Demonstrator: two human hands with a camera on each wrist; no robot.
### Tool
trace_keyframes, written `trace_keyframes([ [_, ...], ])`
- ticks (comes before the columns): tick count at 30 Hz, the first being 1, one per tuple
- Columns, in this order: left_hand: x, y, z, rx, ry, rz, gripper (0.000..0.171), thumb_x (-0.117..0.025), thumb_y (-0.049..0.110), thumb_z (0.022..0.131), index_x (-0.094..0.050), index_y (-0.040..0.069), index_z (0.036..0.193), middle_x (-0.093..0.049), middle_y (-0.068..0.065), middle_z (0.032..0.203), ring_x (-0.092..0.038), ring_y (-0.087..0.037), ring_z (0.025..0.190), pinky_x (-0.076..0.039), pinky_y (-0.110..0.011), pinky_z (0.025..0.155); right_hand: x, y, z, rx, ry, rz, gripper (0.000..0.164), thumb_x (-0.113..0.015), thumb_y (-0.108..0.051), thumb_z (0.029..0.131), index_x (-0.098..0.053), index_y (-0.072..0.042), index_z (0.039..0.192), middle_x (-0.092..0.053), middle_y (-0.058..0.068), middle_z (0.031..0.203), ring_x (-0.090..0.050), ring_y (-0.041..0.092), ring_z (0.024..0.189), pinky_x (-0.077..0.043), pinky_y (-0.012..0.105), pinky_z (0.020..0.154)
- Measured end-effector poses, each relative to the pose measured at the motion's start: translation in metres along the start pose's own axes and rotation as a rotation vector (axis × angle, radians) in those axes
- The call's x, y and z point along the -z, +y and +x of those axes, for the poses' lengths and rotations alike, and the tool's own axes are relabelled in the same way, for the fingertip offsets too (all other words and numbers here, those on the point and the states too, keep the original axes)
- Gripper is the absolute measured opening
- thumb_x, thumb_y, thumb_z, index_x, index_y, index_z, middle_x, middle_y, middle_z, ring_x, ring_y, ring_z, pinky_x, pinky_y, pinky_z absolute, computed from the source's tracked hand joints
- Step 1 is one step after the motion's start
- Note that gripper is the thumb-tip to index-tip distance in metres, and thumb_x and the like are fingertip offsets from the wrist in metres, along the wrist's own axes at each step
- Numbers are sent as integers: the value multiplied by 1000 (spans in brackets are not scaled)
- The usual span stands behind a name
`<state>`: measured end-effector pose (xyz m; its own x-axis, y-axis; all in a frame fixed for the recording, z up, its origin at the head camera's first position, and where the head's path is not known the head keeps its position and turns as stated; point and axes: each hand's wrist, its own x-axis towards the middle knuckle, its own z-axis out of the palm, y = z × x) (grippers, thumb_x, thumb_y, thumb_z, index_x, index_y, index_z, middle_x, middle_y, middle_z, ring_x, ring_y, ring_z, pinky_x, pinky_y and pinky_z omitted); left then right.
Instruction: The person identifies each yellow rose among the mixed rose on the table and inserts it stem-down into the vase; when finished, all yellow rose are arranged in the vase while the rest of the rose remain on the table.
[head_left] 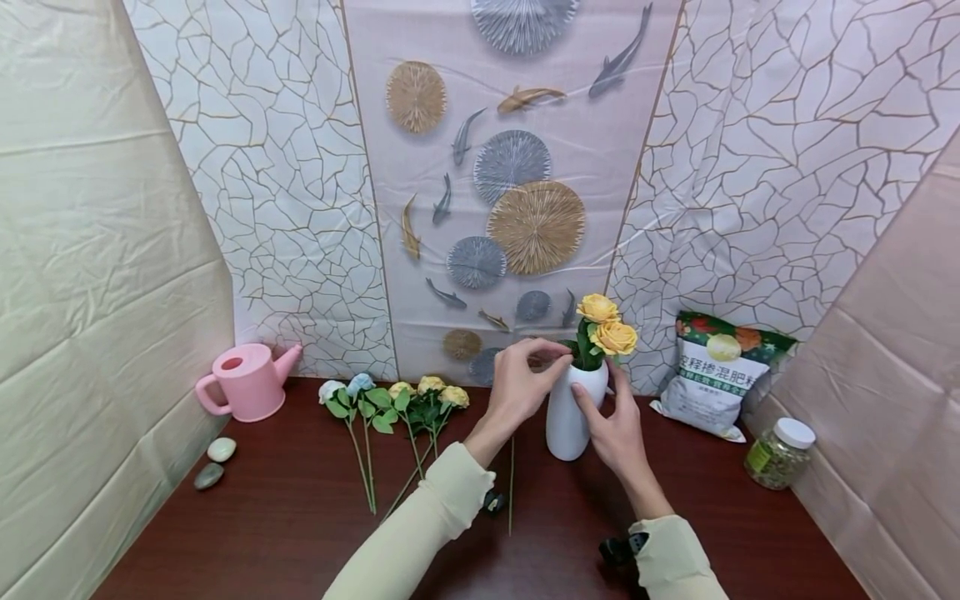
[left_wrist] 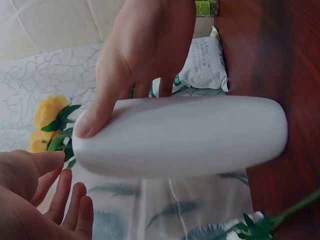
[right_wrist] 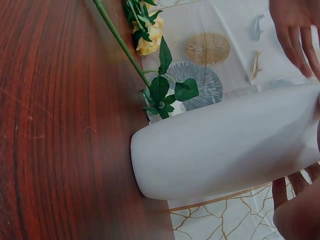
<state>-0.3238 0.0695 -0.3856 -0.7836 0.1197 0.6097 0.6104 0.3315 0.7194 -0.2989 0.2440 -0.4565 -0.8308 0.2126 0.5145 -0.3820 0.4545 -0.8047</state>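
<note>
A white vase (head_left: 567,417) stands upright on the table, with two yellow roses (head_left: 615,337) and their green leaves in its mouth. My right hand (head_left: 618,429) grips the vase near its top, thumb on the near side and fingers round the far side. At the rim, my left hand (head_left: 517,379) pinches a green leaf of the roses between thumb and forefinger, its other fingers loose. In the left wrist view the roses (left_wrist: 50,117) lean out past the vase mouth. A flower stem (head_left: 512,492) lies left of the vase; its head is hidden behind my left hand.
Several artificial flowers (head_left: 431,392) lie in the middle left. A pink watering can (head_left: 247,383) and two stones (head_left: 221,450) are at the far left. On the right stand a fertilizer bag (head_left: 716,379) and a lidded jar (head_left: 780,454). A patterned cloth hangs behind.
</note>
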Motion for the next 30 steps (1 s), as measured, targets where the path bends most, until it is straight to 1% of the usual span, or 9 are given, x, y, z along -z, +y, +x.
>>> trace_keyframes([
  [3,15,-10,-9,16,-3,2,12,-75,36,92,-78,30,100,-75,17,96,-68,2,88,-60,-26,82,0,-1,0,-9,0,-6,74,-69,-43,94,-32,-30,156,-47,5,152,-50,25,133,-47,51,103],
  [7,36,-32,-23,48,-4,35,8,-73,37,92,-77,34,99,-75,18,95,-69,1,89,-61,-34,82,-1,-1,-1,-20,-3,-8,75,-69,-43,94,-30,-30,157,-47,6,152,-49,25,134,-47,51,104],
  [9,47,-45,-29,65,4,46,7,-74,35,93,-76,34,98,-76,16,94,-71,-1,89,-61,-34,82,0,-1,-1,-22,-8,-5,75,-68,-43,95,-29,-30,157,-46,6,153,-49,26,134,-47,51,104],
  [12,64,-64,-37,92,35,81,6,-76,30,92,-78,29,97,-77,11,94,-73,-7,90,-61,-36,81,0,-1,-1,-24,-15,1,75,-68,-44,95,-28,-32,158,-44,5,154,-48,26,135,-47,53,103],
  [15,81,-82,-43,147,65,118,6,-77,28,90,-78,26,96,-77,9,93,-74,-11,89,-61,-34,80,1,-1,-1,-25,-21,0,75,-67,-45,95,-27,-33,158,-43,4,155,-48,26,135,-47,53,104],
  [19,101,-103,-51,243,74,158,5,-76,24,91,-78,21,94,-77,5,90,-73,-12,83,-61,-29,75,1,-2,-1,-27,-17,0,75,-68,-45,95,-28,-32,158,-44,6,153,-48,27,134,-46,55,104],
  [23,115,-121,-60,332,81,235,5,-76,19,91,-78,16,93,-77,3,86,-72,-11,77,-60,-30,73,1,-2,-2,-24,-10,3,75,-68,-44,95,-29,-31,157,-45,7,153,-48,27,134,-46,55,104],
  [26,123,-129,-67,396,69,297,4,-75,20,90,-78,17,90,-76,4,83,-71,-10,74,-59,-35,76,0,-2,-3,-26,-13,2,75,-68,-44,95,-29,-31,158,-45,6,154,-48,27,135,-46,54,105],
  [30,127,-134,-72,423,11,342,6,-75,21,90,-79,18,86,-75,6,79,-68,-10,70,-58,-39,80,0,-1,-4,-30,-12,14,76,-68,-42,95,-28,-31,158,-44,5,155,-47,26,136,-46,53,105],
])
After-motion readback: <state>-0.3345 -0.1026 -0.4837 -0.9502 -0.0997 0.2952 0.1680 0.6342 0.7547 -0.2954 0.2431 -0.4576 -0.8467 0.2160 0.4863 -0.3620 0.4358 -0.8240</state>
